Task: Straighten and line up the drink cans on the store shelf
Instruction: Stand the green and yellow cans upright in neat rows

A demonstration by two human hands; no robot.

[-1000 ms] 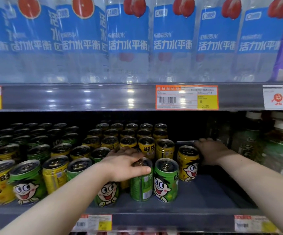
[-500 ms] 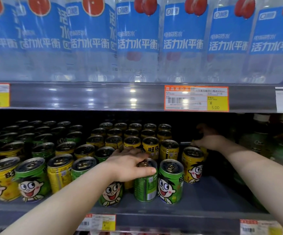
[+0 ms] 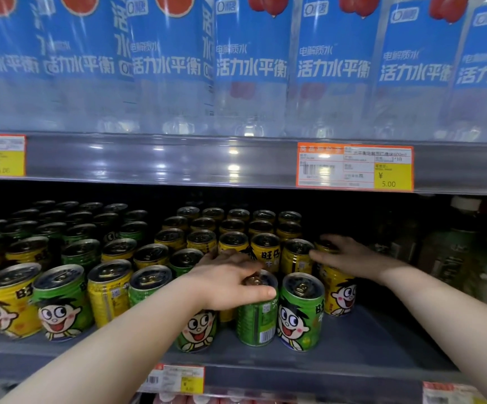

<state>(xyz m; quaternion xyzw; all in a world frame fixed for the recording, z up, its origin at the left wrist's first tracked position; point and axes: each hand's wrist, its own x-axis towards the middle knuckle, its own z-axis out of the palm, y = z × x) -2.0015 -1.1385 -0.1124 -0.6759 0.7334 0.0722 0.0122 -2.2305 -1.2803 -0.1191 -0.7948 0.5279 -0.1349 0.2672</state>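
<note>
Drink cans (image 3: 300, 313) crowd the grey shelf (image 3: 367, 345) below water bottles (image 3: 251, 68).

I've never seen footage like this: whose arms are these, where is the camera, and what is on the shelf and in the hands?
No machine: these are a person's bare arms, filmed by one camera worn on their head, looking forward and down. The shelf holds rows of green and yellow drink cans; blue-labelled bottles stand above. The left hand grips the top of a green can at the front, its barcode facing out. The right hand lies over a yellow can further right; whether it grips is unclear.
</note>
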